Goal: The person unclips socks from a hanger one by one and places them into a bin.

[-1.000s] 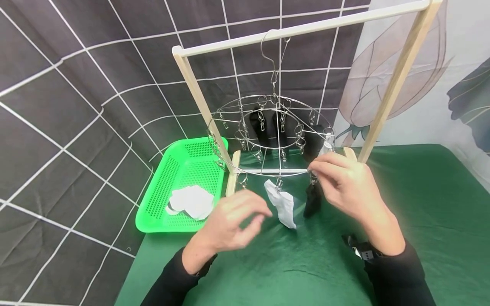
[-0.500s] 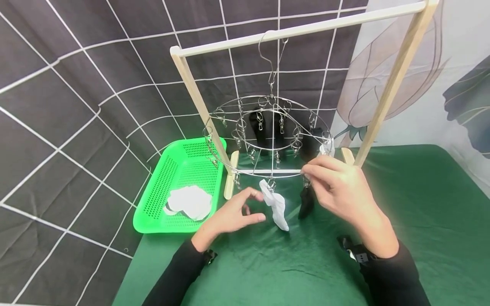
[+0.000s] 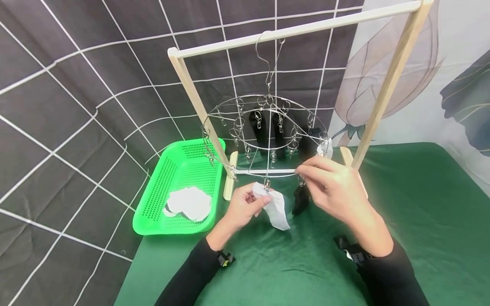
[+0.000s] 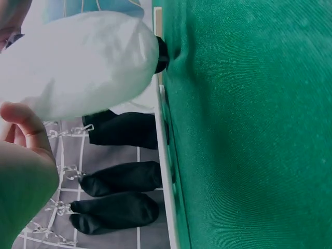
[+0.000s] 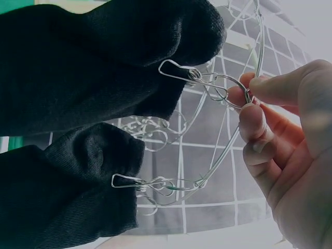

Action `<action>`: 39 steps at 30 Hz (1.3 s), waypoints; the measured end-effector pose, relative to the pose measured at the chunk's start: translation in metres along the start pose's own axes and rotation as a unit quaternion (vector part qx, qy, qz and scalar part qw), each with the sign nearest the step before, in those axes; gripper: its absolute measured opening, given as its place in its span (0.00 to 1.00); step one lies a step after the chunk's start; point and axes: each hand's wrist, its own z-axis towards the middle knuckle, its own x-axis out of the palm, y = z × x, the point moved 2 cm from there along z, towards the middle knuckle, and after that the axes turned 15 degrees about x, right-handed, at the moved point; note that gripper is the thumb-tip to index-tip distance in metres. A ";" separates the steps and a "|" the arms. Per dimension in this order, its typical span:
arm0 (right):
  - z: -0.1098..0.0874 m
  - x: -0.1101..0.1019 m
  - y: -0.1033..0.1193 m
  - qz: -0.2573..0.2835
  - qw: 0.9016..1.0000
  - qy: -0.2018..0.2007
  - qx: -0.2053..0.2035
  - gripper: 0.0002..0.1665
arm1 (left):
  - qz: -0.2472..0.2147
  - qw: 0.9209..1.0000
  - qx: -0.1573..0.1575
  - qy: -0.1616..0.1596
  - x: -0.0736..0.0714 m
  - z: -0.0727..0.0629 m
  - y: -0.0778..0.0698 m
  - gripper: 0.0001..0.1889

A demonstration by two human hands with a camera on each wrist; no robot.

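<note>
A round wire clip hanger [image 5: 261, 44] bears socks on small metal clips. My left hand [image 3: 245, 206] pinches a white sock [image 3: 278, 212] near its top, just below the clip [image 3: 267, 184] it hangs from. The white sock fills the upper left wrist view, with the thumb at its edge. My right hand [image 3: 337, 187] holds the hanger's outer ring between thumb and fingers, close to a small clip loop. Beside it, in the right wrist view, hang two black socks [image 5: 78, 88], each in a metal clip [image 5: 179, 75].
A wooden stand [image 3: 298, 29] carries the hanger. More black socks [image 4: 119, 212] hang at its far side. At left, a green basket [image 3: 139, 219] holds white cloth items [image 3: 191, 203]. Green cloth [image 3: 306, 263] covers the table; a grid-patterned curtain [image 3: 69, 148] stands behind.
My left hand has moved right to the white sock and taken hold of it. My right hand has shifted slightly left, still on the ring, and the front socks have moved left.
</note>
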 end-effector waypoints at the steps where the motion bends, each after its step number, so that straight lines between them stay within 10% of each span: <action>1: 0.000 0.000 0.000 0.002 1.000 -0.002 -0.002 0.10 | 0.003 1.000 0.002 -0.011 0.000 0.000 -0.001 0.07; 20: 0.002 -0.011 0.013 0.061 0.998 -0.015 0.009 0.07 | -0.028 0.999 -0.004 -0.017 0.009 -0.006 -0.004 0.09; 30: -0.008 0.016 0.025 0.069 0.994 0.080 -0.013 0.15 | 0.006 1.000 0.023 -0.002 0.017 -0.001 -0.021 0.04; 39: -0.012 0.029 0.026 0.084 0.993 0.086 0.011 0.14 | 0.021 0.998 0.050 0.023 0.026 0.002 -0.030 0.04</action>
